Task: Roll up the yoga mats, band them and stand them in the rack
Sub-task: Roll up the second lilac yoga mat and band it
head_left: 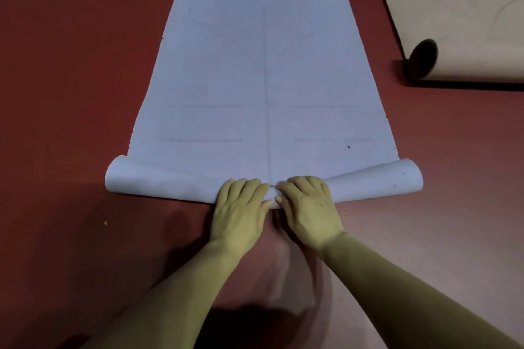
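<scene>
1. Showing a blue yoga mat point(263, 79) lying lengthwise on the floor point(71, 65), mostly flat and stretching away toward the top of the view; appearing thin, matte and finely grained, with small dark nicks along its side edges.
2. Bearing faint printed guide lines: a straight centre line, paired short horizontal bars on either side of it, and curved branches fanning outward higher up.
3. Curling at the near end into a loose roll point(158, 181), rounder at both open ends and squeezed flatter in the middle.
4. Gripping the middle of that roll with the left hand point(239, 207) and the right hand point(309, 207), set side by side and nearly touching; fingers point(249, 187) bending over the top of the roll, thumbs tucking against its near edge.
5. Reaching in from the bottom of the view on two bare forearms, converging toward the roll.
6. Showing a second, beige mat point(453, 8) lying on the floor at upper right, well apart from the blue one; curling at its near end into a tube point(424, 59) with a dark round opening, and carrying faint curved lines of its own.
7. Lying throughout on a dark red floor with a fine ribbed texture, dimly lit, darker at left and paler at lower right; carrying soft shadows beneath the arms and a small pale speck point(106, 223) at left.
</scene>
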Tool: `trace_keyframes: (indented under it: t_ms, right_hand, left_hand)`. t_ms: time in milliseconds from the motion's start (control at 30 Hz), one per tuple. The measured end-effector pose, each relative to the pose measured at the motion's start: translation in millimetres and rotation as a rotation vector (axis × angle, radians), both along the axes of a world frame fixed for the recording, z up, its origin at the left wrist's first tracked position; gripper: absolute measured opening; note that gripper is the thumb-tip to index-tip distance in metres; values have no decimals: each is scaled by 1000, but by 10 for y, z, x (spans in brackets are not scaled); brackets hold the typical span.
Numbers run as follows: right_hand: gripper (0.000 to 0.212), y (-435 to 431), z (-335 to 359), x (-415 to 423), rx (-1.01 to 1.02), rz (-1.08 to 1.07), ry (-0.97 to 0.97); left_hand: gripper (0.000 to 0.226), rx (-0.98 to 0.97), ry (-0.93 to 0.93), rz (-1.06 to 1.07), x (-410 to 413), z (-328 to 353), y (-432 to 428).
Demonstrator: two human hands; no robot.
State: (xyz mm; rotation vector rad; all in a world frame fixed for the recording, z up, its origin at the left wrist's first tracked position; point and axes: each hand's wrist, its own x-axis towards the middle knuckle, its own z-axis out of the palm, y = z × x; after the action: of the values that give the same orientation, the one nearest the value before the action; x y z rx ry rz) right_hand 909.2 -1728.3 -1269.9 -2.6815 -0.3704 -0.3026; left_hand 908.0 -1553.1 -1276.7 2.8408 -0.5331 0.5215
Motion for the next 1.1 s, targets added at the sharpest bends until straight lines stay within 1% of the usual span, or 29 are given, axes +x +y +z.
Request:
trace_keyframes:
  t_ms: [167, 267, 367, 500, 633, 733, 833, 900, 1000, 1100]
  right_hand:
    - [31, -8, 1, 45, 51, -31, -28]
    - [31, -19, -22, -28, 84, -58, -41]
    - [32, -39, -56, -23, 80, -37, -47]
    - [32, -29, -84, 64, 58, -58, -56]
    - [29, 11, -89, 86, 33, -72, -68]
    - [30, 41, -55, 91, 7, -94, -93]
    - [36, 51, -50, 45, -30, -136, -86]
    - [39, 43, -77, 39, -53, -144, -75]
    - [38, 34, -127, 106, -55, -137, -83]
    - [36, 29, -164, 175, -61, -151, -103]
  left_hand:
    - [33, -6, 72, 3, 176, 17, -5]
    - [34, -18, 78, 20, 195, 19, -9]
    - [37, -5, 90, 26, 205, 40, -26]
    - [44, -1, 54, 115, 109, -45, 6]
    - [43, 14, 1, 68, 132, -133, 118]
    - [39, -19, 12, 69, 214, -107, 95]
    - [37, -28, 19, 64, 280, -73, 95]
    - [38, -5, 39, 68, 342, -47, 83]
    - [43, 26, 56, 98, 354, -34, 56]
    - [43, 30, -3, 84, 270, -102, 81]
